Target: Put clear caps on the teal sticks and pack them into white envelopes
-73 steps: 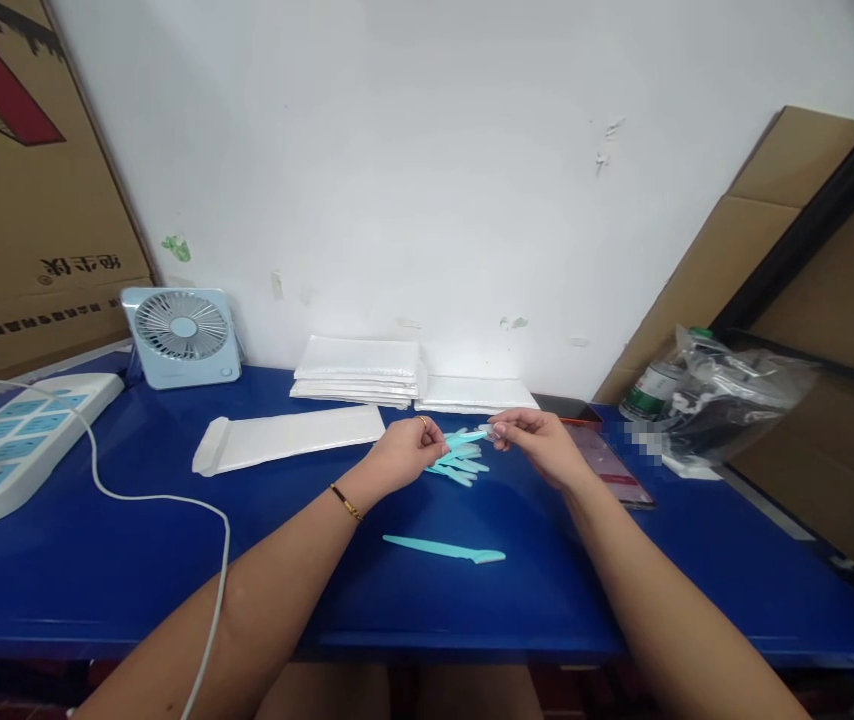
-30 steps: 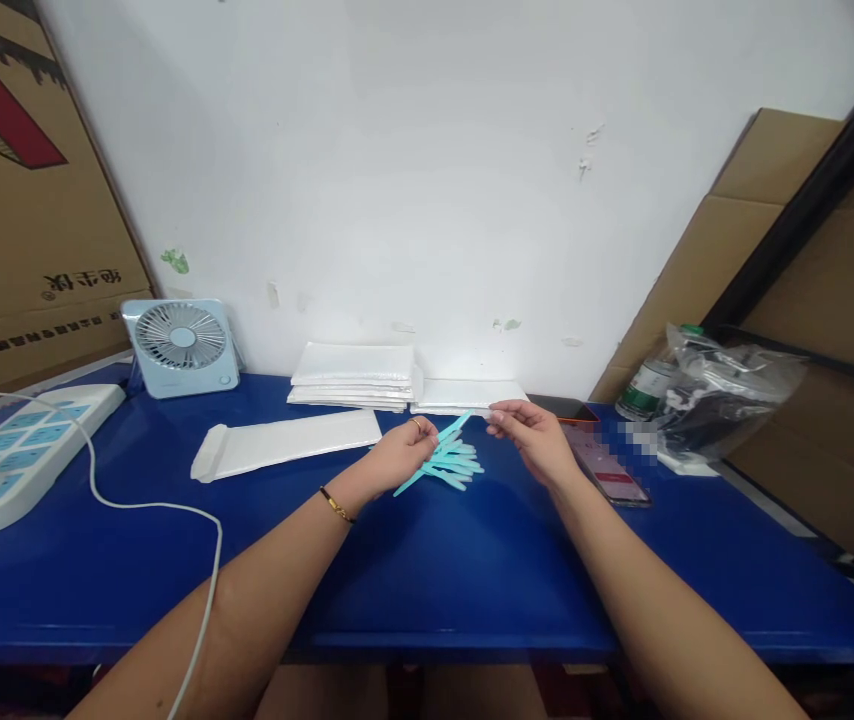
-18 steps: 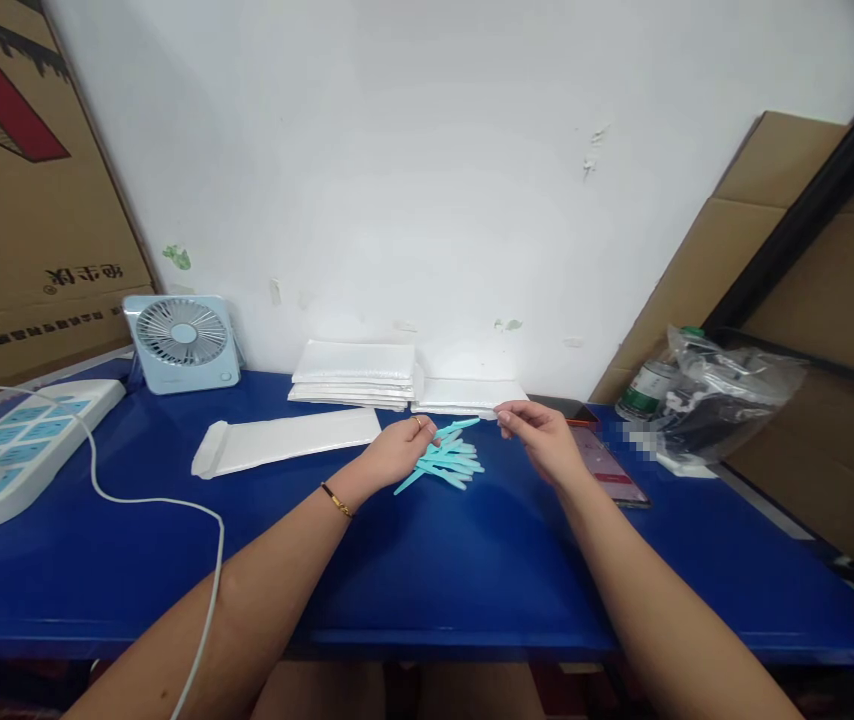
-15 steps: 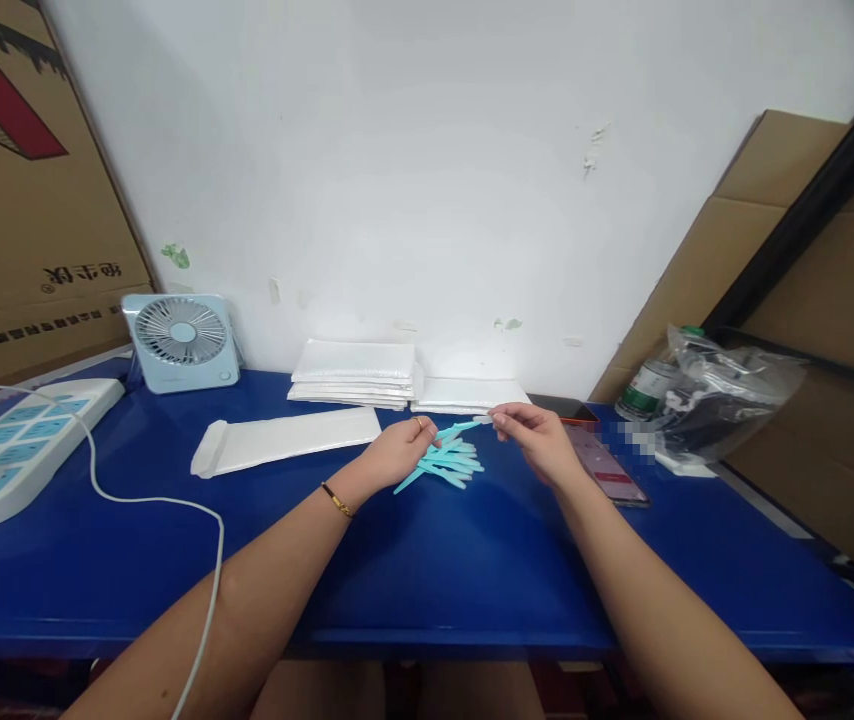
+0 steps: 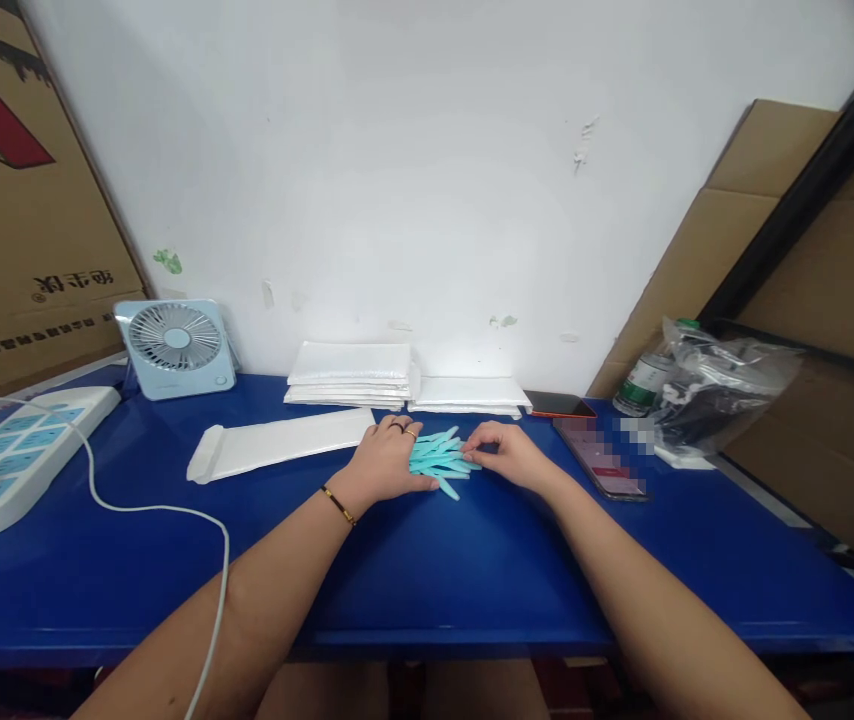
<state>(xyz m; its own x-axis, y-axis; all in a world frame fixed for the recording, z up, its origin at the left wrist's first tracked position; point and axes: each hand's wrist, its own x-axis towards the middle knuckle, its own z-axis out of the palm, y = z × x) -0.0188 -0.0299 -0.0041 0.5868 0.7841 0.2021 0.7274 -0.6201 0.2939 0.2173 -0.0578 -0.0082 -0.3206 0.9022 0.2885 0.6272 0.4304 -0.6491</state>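
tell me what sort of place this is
Likely a small indoor work corner, perhaps in a stockroom: a blue table holds stacked white packets and a pile of turquoise sticks, with a large printed cardboard box at the picture's left.

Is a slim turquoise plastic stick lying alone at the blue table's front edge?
No: the visible slim turquoise plastic sticks lie bunched between the left hand and right hand.

A hand could pass along the table (image 5: 472,580) in front of the sticks (image 5: 438,458). Left of the sticks, the left hand (image 5: 386,462) and an envelope (image 5: 284,444) block; behind, envelope stacks (image 5: 467,392); right, the right hand (image 5: 511,456), then a phone (image 5: 590,458).
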